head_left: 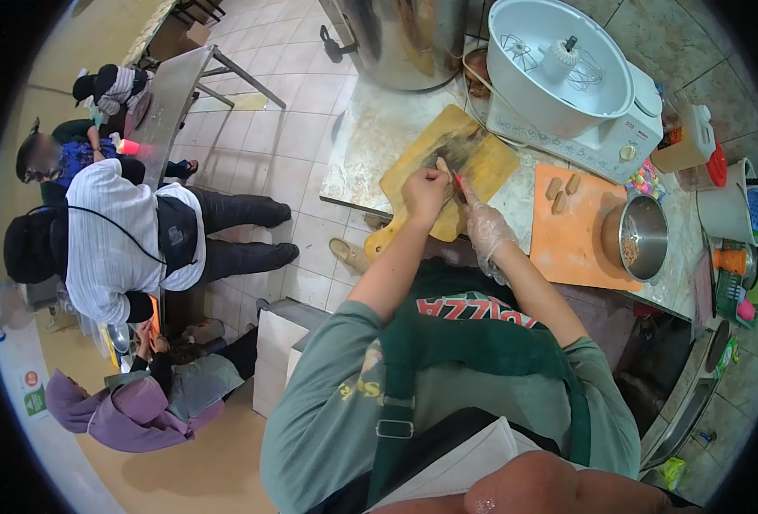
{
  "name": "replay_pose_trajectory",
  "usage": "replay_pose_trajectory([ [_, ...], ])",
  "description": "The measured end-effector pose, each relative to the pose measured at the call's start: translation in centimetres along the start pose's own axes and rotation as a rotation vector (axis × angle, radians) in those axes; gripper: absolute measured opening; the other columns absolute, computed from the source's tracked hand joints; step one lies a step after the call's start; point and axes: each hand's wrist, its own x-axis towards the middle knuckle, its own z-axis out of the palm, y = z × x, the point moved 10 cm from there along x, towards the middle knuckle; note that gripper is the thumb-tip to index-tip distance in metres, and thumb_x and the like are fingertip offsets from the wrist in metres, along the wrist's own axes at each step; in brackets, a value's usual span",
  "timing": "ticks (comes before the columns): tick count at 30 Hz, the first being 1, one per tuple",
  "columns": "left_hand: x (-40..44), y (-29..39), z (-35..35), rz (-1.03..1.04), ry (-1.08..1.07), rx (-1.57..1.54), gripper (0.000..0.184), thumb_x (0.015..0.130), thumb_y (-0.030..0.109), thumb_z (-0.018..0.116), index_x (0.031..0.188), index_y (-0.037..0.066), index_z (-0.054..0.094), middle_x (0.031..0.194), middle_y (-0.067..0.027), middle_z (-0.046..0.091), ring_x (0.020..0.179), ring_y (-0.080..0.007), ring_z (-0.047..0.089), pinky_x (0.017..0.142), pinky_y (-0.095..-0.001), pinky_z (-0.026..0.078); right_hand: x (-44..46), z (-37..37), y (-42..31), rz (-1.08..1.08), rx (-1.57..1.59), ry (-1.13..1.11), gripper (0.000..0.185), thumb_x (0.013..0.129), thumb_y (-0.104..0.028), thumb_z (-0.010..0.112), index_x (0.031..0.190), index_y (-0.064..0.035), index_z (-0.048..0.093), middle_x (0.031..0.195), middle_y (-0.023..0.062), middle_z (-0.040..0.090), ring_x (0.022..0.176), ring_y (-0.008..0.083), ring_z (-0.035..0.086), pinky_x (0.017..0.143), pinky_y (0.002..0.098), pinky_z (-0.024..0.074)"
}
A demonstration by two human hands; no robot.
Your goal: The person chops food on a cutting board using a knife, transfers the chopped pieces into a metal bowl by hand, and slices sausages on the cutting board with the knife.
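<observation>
Over a yellow wooden cutting board with a dark patch, my bare left hand pinches a small light brown piece. My right hand, in a clear plastic glove, is closed round a knife with a red handle. The blade lies close beside the piece; whether they touch is too small to tell. To the right, an orange cutting board carries several brown oblong pieces and a steel bowl with brown bits inside.
A white mixer with a large bowl and a tall metal container stand behind the boards. Bottles and a white bucket are at the right. Several people work at a long table on the left.
</observation>
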Motion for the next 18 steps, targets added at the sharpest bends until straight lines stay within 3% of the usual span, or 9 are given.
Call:
replay_pose_trajectory([
  [2,0.0,0.1,-0.1,0.02,0.002,0.01,0.015,0.069,0.012,0.063,0.071,-0.003,0.063,0.065,-0.0108,0.063,0.058,-0.0151,0.059,0.057,-0.027,0.045,-0.4,0.0,0.1,0.001,-0.017,0.006,0.056,0.086,-0.01,0.038,0.138,-0.0192,0.02,0.073,0.0272,0.057,0.069,0.0401,0.058,0.061,0.0461,0.0438],
  [3,-0.1,0.0,0.0,0.017,0.0,0.012,0.015,0.069,0.012,0.063,0.071,-0.003,0.063,0.065,-0.0108,0.063,0.058,-0.0151,0.059,0.057,-0.027,0.045,-0.9,0.1,0.3,0.072,-0.029,-0.063,0.06,0.084,-0.009,0.039,0.138,-0.0201,0.017,0.08,0.0272,0.058,0.075,0.0394,0.058,0.067,0.0456,0.0438],
  [5,-0.1,-0.1,-0.1,0.02,0.011,0.011,0.017,0.066,0.019,0.064,0.069,0.003,0.066,0.066,-0.0136,0.063,0.063,-0.0259,0.062,0.062,-0.0332,0.047,-1.6,0.6,0.8,0.143,-0.037,-0.13,0.063,0.082,-0.008,0.041,0.139,-0.0211,0.015,0.086,0.0272,0.058,0.082,0.0387,0.058,0.072,0.0451,0.0438],
  [6,-0.1,-0.1,-0.1,0.021,0.01,0.011,0.017,0.066,0.019,0.064,0.069,0.003,0.066,0.066,-0.0136,0.063,0.063,-0.0259,0.062,0.062,-0.0332,0.047,-2.0,0.9,1.2,0.157,-0.074,-0.145,0.064,0.082,-0.007,0.041,0.139,-0.0202,0.014,0.086,0.0272,0.058,0.081,0.0387,0.058,0.072,0.0454,0.0439],
  [9,0.0,-0.1,-0.1,0.027,0.009,0.025,0.017,0.067,0.019,0.064,0.07,0.003,0.066,0.066,-0.0132,0.063,0.062,-0.0252,0.062,0.061,-0.0329,0.047,-3.7,1.1,1.8,0.158,-0.124,-0.155,0.065,0.082,-0.006,0.041,0.139,-0.0197,0.014,0.083,0.0273,0.058,0.078,0.039,0.058,0.07,0.0461,0.0441],
  [11,0.0,0.2,-0.1,0.053,0.009,0.002,0.014,0.069,0.01,0.063,0.071,-0.004,0.063,0.063,-0.0102,0.063,0.057,-0.0147,0.059,0.056,-0.0267,0.045,-4.8,1.1,1.9,0.145,-0.136,-0.149,0.065,0.082,-0.006,0.041,0.139,-0.0201,0.014,0.081,0.0275,0.058,0.077,0.0393,0.059,0.068,0.0465,0.0442],
  [18,0.3,-0.1,0.1,0.029,-0.028,-0.036,0.014,0.069,0.009,0.063,0.07,-0.005,0.062,0.062,-0.0094,0.062,0.055,-0.0132,0.058,0.053,-0.0256,0.045,-6.1,0.0,2.3,0.13,-0.102,-0.072,0.059,0.085,-0.008,0.039,0.138,-0.0198,0.016,0.073,0.0283,0.057,0.071,0.0431,0.056,0.065,0.0499,0.0426],
])
